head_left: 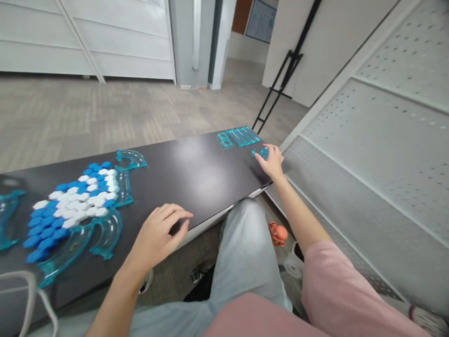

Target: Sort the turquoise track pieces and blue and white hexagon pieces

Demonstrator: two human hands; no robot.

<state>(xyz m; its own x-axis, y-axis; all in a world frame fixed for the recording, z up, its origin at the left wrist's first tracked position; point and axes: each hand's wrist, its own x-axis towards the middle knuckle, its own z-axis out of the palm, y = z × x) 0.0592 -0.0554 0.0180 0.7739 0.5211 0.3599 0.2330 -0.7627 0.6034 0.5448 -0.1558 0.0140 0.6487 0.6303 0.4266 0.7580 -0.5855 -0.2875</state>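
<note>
My right hand (272, 162) reaches to the right end of the dark table, with thumb and fingers closed around a small clear teal plastic piece (259, 153). The fingers partly hide that piece. Just beyond it lie a row of straight clear teal tubes (244, 136) and small square teal pieces (224, 140). Near the table's front edge, my left hand (163, 229) hovers with curved fingers, thumb and forefinger apart, nothing between them. Left of it are a curved teal track piece (108, 233) and a patch of white hexagonal pieces (79, 201) and blue hexagonal pieces (47, 231).
More curved teal track pieces (131, 159) border the hexagons. The dark table (189, 173) runs across in front of my knees. A white perforated panel (379, 154) stands close on the right. An orange object (278, 233) is on the floor, and a white cable (31, 290) crosses the lower left.
</note>
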